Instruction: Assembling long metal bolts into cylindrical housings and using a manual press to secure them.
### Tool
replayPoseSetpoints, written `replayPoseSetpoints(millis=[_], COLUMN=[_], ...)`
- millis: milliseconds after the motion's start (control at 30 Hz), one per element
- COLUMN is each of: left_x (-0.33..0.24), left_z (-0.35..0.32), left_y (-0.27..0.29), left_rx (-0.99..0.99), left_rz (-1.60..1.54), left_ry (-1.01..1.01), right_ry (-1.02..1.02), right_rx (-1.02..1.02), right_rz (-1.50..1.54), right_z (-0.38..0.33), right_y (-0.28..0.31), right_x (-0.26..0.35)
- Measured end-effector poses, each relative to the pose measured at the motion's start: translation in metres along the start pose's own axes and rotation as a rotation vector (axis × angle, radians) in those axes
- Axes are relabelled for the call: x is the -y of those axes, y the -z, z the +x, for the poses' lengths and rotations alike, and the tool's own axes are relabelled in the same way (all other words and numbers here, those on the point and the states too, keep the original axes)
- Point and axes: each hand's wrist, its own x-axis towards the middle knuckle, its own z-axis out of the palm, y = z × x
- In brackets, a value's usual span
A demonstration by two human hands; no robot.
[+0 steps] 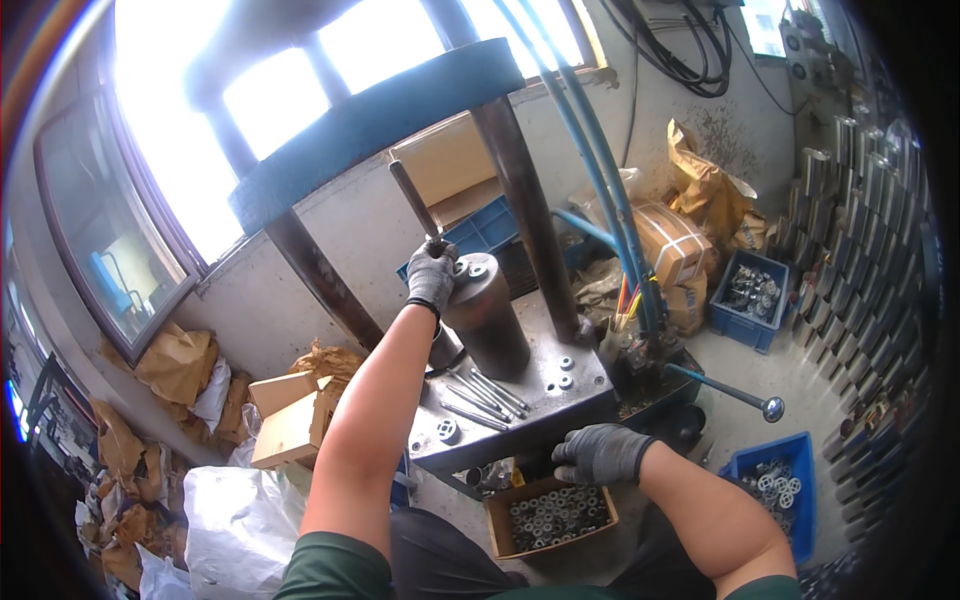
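Note:
My left hand, in a grey glove, reaches to the top of a thick dark metal cylinder on the press table. Its fingers are bent closed around a small dark piece that I cannot make out. A dark upright rod runs down to the fingertips; whether they touch it is unclear. Small metal rings lie on the cylinder's top. My right hand, also gloved, hangs with curled fingers in front of the table, above a cardboard box of metal rings. What it holds, if anything, is hidden.
Several metal rods and a round spoked part lie on the table. Press columns flank the cylinder under a blue plate. A lever juts out right, near a blue bin of parts. Stacked tubes stand far right.

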Motion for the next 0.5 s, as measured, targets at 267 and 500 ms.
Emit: replayPoseSetpoints(millis=[267, 500], left_x=[-0.009, -0.007], left_z=[-0.011, -0.02], left_y=[-0.011, -0.017], left_rx=[-0.024, -0.023], left_rz=[0.204, 0.023], left_ry=[-0.079, -0.025], right_ry=[-0.027, -0.019], right_rx=[-0.002, -0.197], right_rz=[-0.029, -0.074], right_z=[-0.022, -0.066], right_y=[0.011, 0.049], right_x=[0.011, 0.021])
